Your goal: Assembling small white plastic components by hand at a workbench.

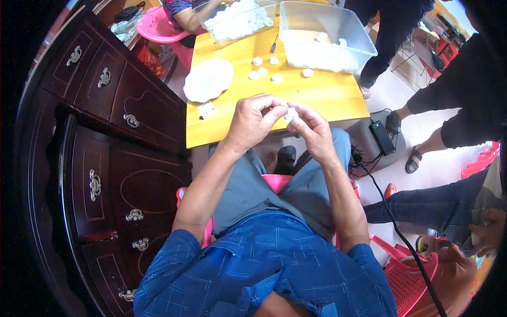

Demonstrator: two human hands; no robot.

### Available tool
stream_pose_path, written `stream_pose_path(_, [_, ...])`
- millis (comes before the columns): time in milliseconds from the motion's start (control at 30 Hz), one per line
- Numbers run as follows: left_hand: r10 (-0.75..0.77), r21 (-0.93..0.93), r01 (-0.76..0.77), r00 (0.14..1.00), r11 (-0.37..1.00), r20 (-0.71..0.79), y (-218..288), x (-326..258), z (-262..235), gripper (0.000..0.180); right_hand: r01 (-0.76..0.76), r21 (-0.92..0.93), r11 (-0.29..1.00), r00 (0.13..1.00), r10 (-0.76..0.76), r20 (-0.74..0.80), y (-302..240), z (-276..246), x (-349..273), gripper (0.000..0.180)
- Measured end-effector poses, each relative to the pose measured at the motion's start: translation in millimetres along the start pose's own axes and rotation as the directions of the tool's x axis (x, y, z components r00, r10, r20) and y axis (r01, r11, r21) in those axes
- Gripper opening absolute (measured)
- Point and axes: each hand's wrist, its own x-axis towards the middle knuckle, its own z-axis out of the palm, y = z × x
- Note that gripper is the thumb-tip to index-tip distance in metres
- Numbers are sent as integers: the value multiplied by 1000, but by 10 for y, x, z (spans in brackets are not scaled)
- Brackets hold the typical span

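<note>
Over the near edge of the yellow wooden table (pixel 208 134), my left hand (pixel 256 119) and my right hand (pixel 311 132) meet with fingertips pinched together. Between them is a small white plastic piece (pixel 290 114), gripped from both sides and partly covered by the fingers. Beyond my hands, several small round white pieces (pixel 277 78) lie scattered on the tabletop. A dark-handled screwdriver (pixel 273 44) rests farther back among them. To the left sits a white scalloped plate (pixel 208 79), with a small white packet (pixel 206 110) just in front of it.
At the table's far side stand a clear plastic bin (pixel 364 50) with a few white pieces and another clear bin (pixel 217 39) heaped with them, a co-worker's arm (pixel 186 18) beside it. Dark wooden drawers (pixel 148 105) line the left. People's legs (pixel 438 105) and a black cable (pixel 393 216) are right.
</note>
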Motion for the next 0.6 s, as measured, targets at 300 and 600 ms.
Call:
stream_pose_path(300, [14,19,-14,999,1000,43,-21,28,-11,10,24,5,1000,1000,-24,-2,-2,8,2,40])
stream_pose_path(600, [29,51,-33,997,998,71,-22,48,-18,10,15,-13,1000,1000,-15,-9,15,-4,6,38])
